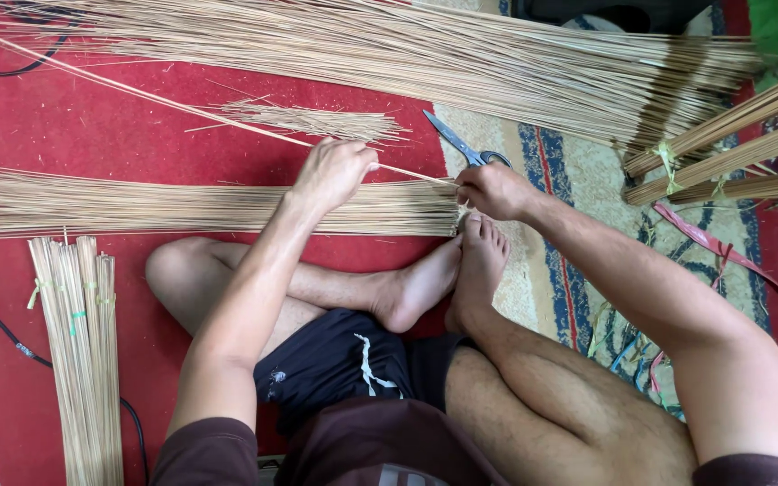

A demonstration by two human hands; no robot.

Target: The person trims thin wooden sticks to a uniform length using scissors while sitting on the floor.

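Red carpet (65, 126) covers the floor where a person sits cross-legged, with a patterned rug (569, 180) off to their right. Both hands work one thin stick (227, 117), a long pale rib that runs from the far left, up over the carpet, to a spot just in front of the feet. The left hand (333, 171) is clenched around it partway along; the right hand (493, 191) pinches its near end between fingertips and thumb. Such a stick looks very light, springy and easy to snap, so a hold close to the worked end, with the other hand steadying the shaft, seems sound. Beneath the hands lies a flat sheaf (137, 207) of like sticks, and a bigger heap (461, 63) crosses the top. Scissors (461, 144) lie just beyond the right hand. Tied bundles (83, 360) rest by the left knee, more (731, 144) at far right.
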